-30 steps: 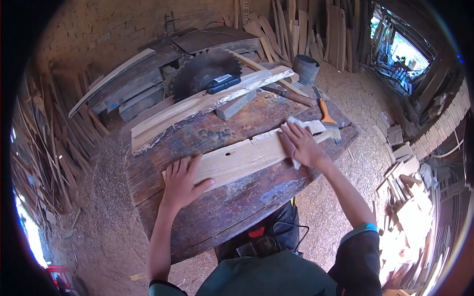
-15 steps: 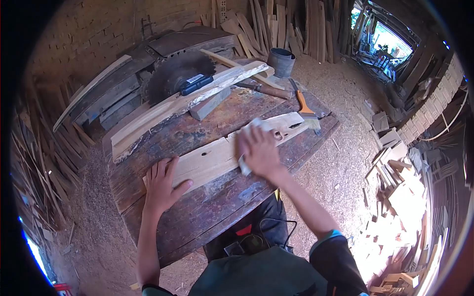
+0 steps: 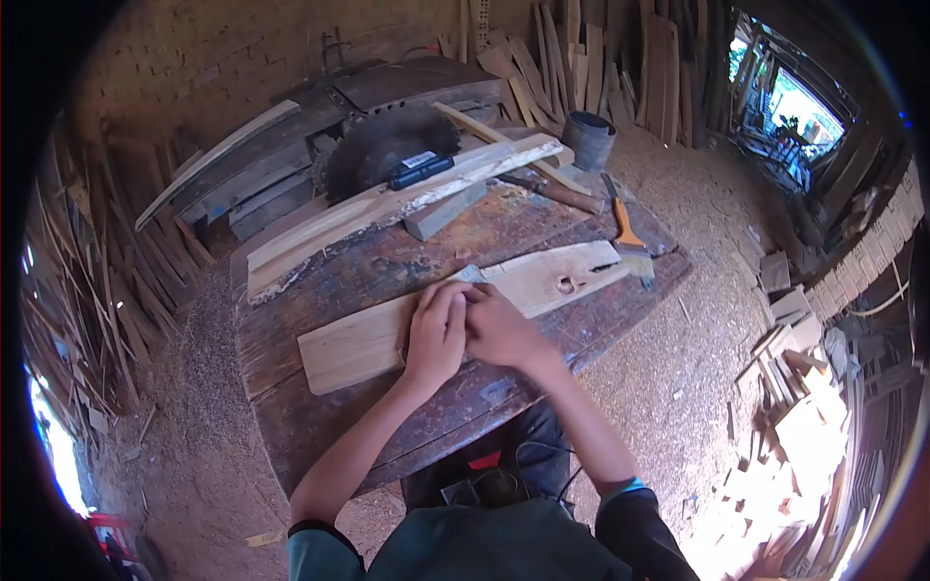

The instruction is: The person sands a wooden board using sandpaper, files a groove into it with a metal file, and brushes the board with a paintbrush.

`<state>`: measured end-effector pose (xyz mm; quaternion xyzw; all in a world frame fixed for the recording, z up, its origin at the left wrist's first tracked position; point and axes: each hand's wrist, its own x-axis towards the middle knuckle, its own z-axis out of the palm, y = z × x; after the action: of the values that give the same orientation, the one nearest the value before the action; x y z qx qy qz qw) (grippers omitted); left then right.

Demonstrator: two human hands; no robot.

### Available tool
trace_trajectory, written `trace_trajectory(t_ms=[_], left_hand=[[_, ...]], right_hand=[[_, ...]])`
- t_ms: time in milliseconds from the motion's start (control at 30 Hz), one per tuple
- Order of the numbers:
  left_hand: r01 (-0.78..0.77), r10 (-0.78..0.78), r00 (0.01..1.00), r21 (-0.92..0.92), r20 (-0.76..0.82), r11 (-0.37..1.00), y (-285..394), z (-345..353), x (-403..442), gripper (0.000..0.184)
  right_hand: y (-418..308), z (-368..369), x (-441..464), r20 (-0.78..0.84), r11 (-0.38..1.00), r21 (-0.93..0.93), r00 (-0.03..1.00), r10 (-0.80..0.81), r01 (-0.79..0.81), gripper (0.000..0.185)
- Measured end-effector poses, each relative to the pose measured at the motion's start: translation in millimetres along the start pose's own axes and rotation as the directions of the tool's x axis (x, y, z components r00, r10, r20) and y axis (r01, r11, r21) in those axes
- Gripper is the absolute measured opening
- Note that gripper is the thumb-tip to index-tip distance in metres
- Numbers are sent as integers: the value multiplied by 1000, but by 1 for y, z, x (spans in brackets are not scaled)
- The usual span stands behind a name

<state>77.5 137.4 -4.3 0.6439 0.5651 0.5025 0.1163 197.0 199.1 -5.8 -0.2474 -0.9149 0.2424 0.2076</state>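
A pale wooden board (image 3: pixel 354 349) with a knot hole lies slantwise on the stained worktable (image 3: pixel 320 441). My left hand (image 3: pixel 439 334) and my right hand (image 3: pixel 499 329) meet over the board's middle, fingers bent and touching. Between them a sheet or cloth (image 3: pixel 472 274) pokes out past the fingertips; most of it is hidden. Both hands are closed around it. Right of the hands, the knot hole (image 3: pixel 566 284) and a dark crack show in the board.
Behind the board, a long rough-edged plank (image 3: pixel 339 228) rests by a grey block (image 3: pixel 444 213), with a dark blue object (image 3: pixel 422 170) on it. A circular saw blade (image 3: pixel 373 155) stands behind. An orange-handled brush (image 3: pixel 628 228), a hammer-like tool (image 3: pixel 562 194) and a metal can (image 3: pixel 589 140) are at right.
My left hand has left the board's left end and moved right to its middle. My right hand has slid left along the board with the sheet or cloth, and the two hands now meet.
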Motion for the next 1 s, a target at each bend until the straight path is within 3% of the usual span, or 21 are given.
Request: trace_trajectory(t_ms=[33,100,133,167,200,367,400,433,500,567,667,733,800,900,1000], left_hand=[[-5,4,1000,27,27,1000,0,-2,-1,24],[-105,87,994,384,65,917,-16,-7,-9,26],[-159,131,987,503,92,850,-20,-14,-11,27],[-213,169,977,608,128,765,-24,-22,-15,27],[-148,47,984,631,174,762,-10,-44,-17,29],[88,-11,995,854,-96,513,-57,-100,-53,30],[-51,-29,997,880,73,472,-52,-97,-51,32],[-194,-55,969,880,240,433,-40,-88,-42,34],[-190,-113,925,698,364,691,8,-57,-14,38],[-300,138,944,604,300,738,-9,-9,-19,38],[-348,104,896,536,432,769,-9,-37,-12,38],[-349,53,902,653,428,672,-40,-83,-27,45],[-156,-37,968,710,249,687,-41,-123,-51,42],[-216,-14,952,709,304,671,-29,-108,-40,42],[-405,97,874,603,476,687,-18,-33,5,46]], right_hand=[[14,-19,3,79,954,293,993,-90,63,35],[24,-61,-2,73,898,354,965,254,-263,38],[49,-70,-3,-123,959,-34,954,274,-280,41],[77,-70,-6,-312,852,-406,927,210,-330,45],[95,-69,-13,-315,844,-411,922,224,-345,48],[115,-63,-23,-344,795,-423,888,304,-436,57],[110,-63,-20,-327,784,-427,885,331,-451,57],[110,-62,-18,-319,785,-427,887,334,-449,57],[112,-62,-17,-315,784,-426,886,341,-453,57],[110,-66,-19,-277,796,-406,891,361,-449,57],[111,-71,-26,-259,804,-387,890,375,-452,58],[110,-70,-29,-281,799,-397,889,362,-451,58],[107,-67,-28,-313,783,-407,877,366,-471,58],[102,-59,-23,-316,755,-438,870,379,-488,57],[100,-60,-20,-309,755,-439,871,383,-488,57]])
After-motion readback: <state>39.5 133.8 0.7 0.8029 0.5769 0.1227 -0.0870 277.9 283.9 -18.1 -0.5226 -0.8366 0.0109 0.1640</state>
